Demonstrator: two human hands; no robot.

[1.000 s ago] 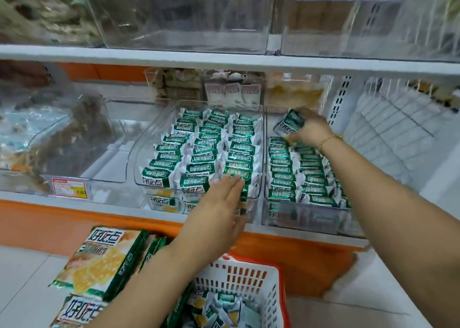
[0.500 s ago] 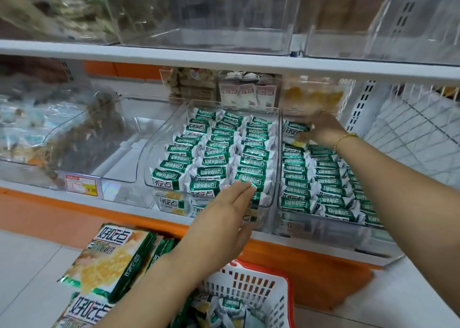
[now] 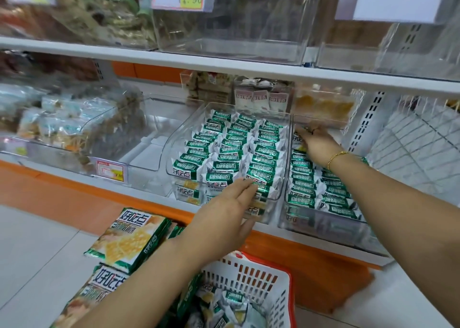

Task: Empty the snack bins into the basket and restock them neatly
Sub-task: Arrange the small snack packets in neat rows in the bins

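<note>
Green snack packets [image 3: 234,150] touch the flat, straight-fingered left hand [image 3: 224,210], gripping nothing — right hand [image 3: 317,143] reaches palm-down into the right bin [image 3: 323,224], grip unclear.

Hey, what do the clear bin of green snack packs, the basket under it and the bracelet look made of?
Bin: clear hard plastic, glossy; you see the packs through its walls, with glare on the rim. Basket: moulded white plastic, slotted sides, red rim. Bracelet: small gold-coloured beads, shiny; likely metal, unsure.
</note>
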